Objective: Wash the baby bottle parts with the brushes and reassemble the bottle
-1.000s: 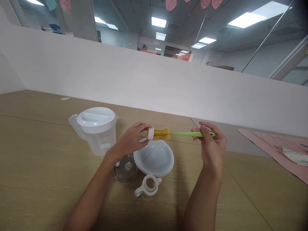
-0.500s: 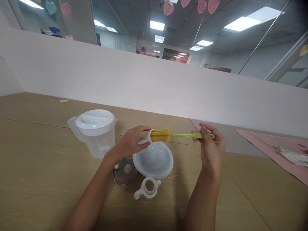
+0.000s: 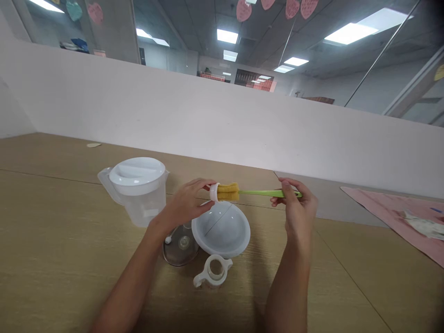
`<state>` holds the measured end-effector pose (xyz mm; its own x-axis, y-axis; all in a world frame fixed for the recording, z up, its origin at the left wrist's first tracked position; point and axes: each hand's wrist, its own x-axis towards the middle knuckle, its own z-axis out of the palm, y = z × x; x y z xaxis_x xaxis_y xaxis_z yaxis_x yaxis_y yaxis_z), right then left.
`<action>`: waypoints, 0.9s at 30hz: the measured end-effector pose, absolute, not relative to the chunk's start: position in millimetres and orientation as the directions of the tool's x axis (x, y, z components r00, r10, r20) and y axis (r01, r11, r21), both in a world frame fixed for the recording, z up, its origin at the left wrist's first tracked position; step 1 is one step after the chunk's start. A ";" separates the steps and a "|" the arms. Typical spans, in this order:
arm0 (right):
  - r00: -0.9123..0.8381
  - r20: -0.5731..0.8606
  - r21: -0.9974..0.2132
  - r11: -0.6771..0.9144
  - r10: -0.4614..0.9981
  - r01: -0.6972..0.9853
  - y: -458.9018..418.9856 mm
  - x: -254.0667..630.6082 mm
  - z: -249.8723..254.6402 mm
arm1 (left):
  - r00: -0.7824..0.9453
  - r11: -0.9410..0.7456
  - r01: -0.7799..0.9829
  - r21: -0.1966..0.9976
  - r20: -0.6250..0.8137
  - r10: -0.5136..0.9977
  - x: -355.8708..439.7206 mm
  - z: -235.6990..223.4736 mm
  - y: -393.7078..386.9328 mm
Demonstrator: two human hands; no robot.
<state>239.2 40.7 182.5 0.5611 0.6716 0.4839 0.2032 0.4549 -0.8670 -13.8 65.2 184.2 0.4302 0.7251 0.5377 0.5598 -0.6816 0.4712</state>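
My left hand pinches a small white ring-shaped part above the white bowl. My right hand grips the green handle of a sponge brush. The brush's yellow sponge head is pushed partly into the white part. Both hands hover over the wooden table.
A clear plastic jug with a white lid stands to the left. A clear domed cap and a white two-handled collar lie in front of the bowl. A pink cloth lies at the right. A white partition borders the table.
The sponge head has slid further into the white part, and my right hand has shifted slightly left with the handle.
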 end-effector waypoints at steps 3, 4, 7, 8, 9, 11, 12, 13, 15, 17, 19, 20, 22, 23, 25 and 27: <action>0.536 0.448 -0.890 0.411 0.715 0.196 41.9 243.8 180.9 | 0.440 -0.706 0.542 0.456 0.562 0.701 -13.7 184.5 64.7; 0.530 0.440 -0.895 0.403 0.725 0.192 42.0 245.0 180.5 | 0.444 -0.714 0.536 0.450 0.569 0.692 -13.5 185.0 63.9; 0.541 0.425 -0.901 0.396 0.726 0.177 41.5 247.4 179.9 | 0.465 -0.736 0.514 0.440 0.578 0.670 -12.0 187.5 59.9; 0.554 0.421 -0.902 0.398 0.718 0.169 41.3 247.8 179.8 | 0.473 -0.743 0.505 0.438 0.580 0.663 -11.3 188.6 58.2; 0.568 0.417 -0.902 0.401 0.710 0.161 41.1 248.2 179.7 | 0.480 -0.750 0.496 0.438 0.581 0.657 -10.6 189.7 56.4; 0.598 0.406 -0.903 0.403 0.691 0.147 41.4 248.9 179.4 | 0.491 -0.764 0.476 0.436 0.589 0.642 -9.2 191.4 53.1; 0.615 0.398 -0.905 0.402 0.681 0.140 42.0 249.1 179.2 | 0.496 -0.771 0.466 0.433 0.594 0.634 -8.4 191.9 51.6; 0.632 0.388 -0.907 0.400 0.671 0.132 42.8 249.3 178.8 | 0.501 -0.778 0.456 0.431 0.599 0.625 -7.6 192.2 50.4; 0.664 0.366 -0.911 0.396 0.652 0.113 45.1 249.7 177.8 | 0.511 -0.790 0.436 0.431 0.604 0.611 -6.0 192.1 48.5; 0.682 0.348 -0.914 0.395 0.643 0.094 47.6 250.2 176.5 | 0.519 -0.800 0.417 0.432 0.609 0.600 -4.4 191.7 47.2; 0.682 0.345 -0.913 0.398 0.644 0.086 49.7 250.9 175.0 | 0.522 -0.806 0.405 0.432 0.615 0.592 -2.9 191.5 46.3; 0.679 0.348 -0.913 0.400 0.647 0.087 50.5 251.3 174.3 | 0.521 -0.808 0.400 0.432 0.618 0.588 -2.3 191.5 46.0; 0.671 0.353 -0.912 0.399 0.652 0.093 51.4 252.0 173.2 | 0.517 -0.811 0.394 0.433 0.625 0.585 -1.1 191.6 45.6; 0.667 0.354 -0.913 0.395 0.655 0.097 51.6 252.1 172.9 | 0.516 -0.811 0.393 0.433 0.626 0.584 -0.5 191.6 45.5; 0.662 0.358 -0.915 0.389 0.659 0.108 51.7 252.0 172.6 | 0.516 -0.812 0.393 0.432 0.626 0.584 0.4 191.5 45.2; 0.662 0.358 -0.916 0.384 0.658 0.113 51.5 251.4 172.7 | 0.514 -0.810 0.398 0.430 0.627 0.585 1.1 191.1 45.0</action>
<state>251.4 51.5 172.7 0.6624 0.6582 0.3577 0.1131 0.3842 -0.9163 1.1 45.0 191.1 0.5142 0.5851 0.6271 0.3977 -0.8105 0.4301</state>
